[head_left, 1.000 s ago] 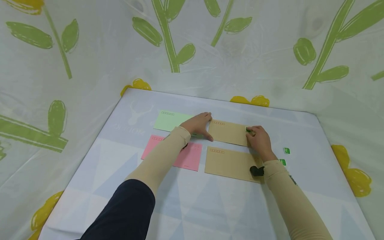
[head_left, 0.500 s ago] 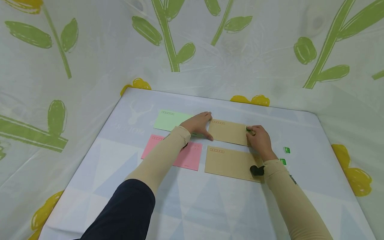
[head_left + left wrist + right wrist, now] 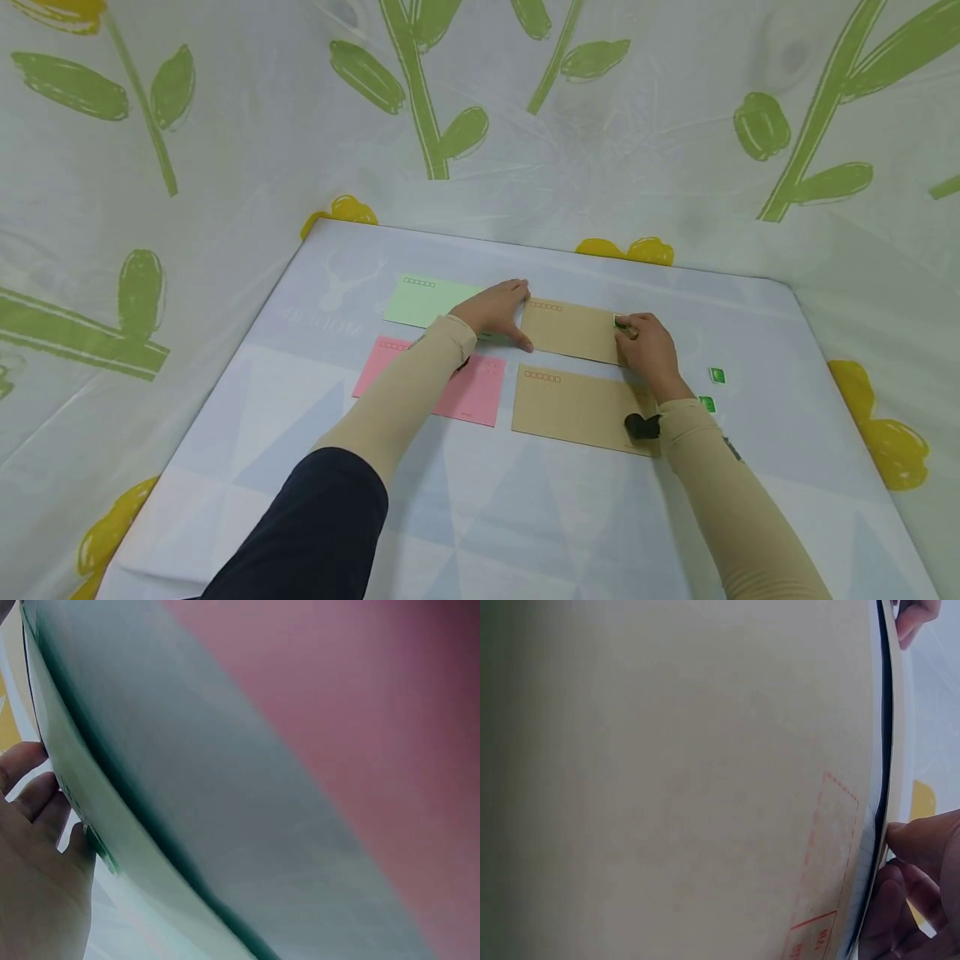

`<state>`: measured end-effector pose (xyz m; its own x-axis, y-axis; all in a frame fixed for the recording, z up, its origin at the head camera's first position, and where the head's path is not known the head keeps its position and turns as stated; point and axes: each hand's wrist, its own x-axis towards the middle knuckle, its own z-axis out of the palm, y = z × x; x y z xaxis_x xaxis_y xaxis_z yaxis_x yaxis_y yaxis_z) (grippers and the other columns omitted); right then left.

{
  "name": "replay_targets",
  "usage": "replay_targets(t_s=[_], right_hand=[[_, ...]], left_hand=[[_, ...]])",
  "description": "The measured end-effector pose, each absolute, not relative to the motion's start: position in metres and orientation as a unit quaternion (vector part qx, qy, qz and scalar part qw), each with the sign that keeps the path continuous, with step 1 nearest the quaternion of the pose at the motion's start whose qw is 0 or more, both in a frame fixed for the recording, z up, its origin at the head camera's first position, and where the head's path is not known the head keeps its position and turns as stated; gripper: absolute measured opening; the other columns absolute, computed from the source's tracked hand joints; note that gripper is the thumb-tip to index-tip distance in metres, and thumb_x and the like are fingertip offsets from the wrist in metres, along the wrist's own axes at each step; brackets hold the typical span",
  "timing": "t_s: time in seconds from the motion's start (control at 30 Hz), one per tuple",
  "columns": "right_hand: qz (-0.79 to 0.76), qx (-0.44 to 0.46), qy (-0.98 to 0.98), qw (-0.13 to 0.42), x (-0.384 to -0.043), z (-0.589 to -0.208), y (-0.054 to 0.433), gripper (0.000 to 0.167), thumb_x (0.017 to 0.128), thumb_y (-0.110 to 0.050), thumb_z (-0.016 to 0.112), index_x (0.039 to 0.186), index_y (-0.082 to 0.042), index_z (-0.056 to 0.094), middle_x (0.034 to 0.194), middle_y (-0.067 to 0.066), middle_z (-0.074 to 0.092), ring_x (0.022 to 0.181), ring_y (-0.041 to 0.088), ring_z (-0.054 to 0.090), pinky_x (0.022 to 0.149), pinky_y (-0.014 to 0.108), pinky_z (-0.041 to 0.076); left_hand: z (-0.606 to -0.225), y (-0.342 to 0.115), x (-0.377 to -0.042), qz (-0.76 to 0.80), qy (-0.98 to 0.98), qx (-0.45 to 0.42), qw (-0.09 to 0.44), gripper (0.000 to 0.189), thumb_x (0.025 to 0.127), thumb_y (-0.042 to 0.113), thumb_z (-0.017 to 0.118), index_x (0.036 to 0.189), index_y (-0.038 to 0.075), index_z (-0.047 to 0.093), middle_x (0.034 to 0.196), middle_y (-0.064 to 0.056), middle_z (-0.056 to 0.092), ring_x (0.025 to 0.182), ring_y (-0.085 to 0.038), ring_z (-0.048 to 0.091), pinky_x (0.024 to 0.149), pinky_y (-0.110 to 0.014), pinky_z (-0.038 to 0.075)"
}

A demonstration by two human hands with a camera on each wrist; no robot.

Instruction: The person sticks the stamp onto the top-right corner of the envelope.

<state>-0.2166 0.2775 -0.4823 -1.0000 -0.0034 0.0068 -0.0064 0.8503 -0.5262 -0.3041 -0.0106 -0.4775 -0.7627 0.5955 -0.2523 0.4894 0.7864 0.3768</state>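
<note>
The far brown envelope (image 3: 570, 330) lies flat on the table, with a small green stamp (image 3: 619, 322) at its upper right corner. My right hand (image 3: 652, 348) pinches this stamp between thumb and bent fingers; the fingertips hide part of it. In the right wrist view the thumb (image 3: 922, 840) and fingers meet at the envelope's edge. My left hand (image 3: 491, 312), thumb and fingers spread, rests by that envelope's left edge, over the right part of a light green envelope (image 3: 427, 302). The left wrist view shows a green stamp (image 3: 101, 851) beside the left hand's fingers.
A pink envelope (image 3: 468, 400) lies partly under my left forearm. The near brown envelope (image 3: 573, 408) lies beside it, under the right wrist's black camera (image 3: 642, 427). Two loose green stamps, the upper stamp (image 3: 717, 376) and the lower stamp (image 3: 707, 405), lie right of the right wrist.
</note>
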Motion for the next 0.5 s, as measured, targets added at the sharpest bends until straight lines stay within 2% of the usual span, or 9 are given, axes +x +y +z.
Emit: replay_targets(t_s=[0.5], right_hand=[[0.275,0.007,-0.961,0.001,-0.2175,-0.4845,0.2793,0.037,0.104,-0.012,0.055,0.137,0.004,0.060,0.139,0.029,0.049,0.114,0.046,0.057,0.095,0.059,0.049]], left_hand=[[-0.4788,-0.0110,-0.3060,0.153,0.926,0.292,0.182,0.110,0.071,0.063,0.086,0.154,0.008,0.038,0.169,-0.010,0.019,0.156,-0.022,0.014,0.126,-0.032,0.016]])
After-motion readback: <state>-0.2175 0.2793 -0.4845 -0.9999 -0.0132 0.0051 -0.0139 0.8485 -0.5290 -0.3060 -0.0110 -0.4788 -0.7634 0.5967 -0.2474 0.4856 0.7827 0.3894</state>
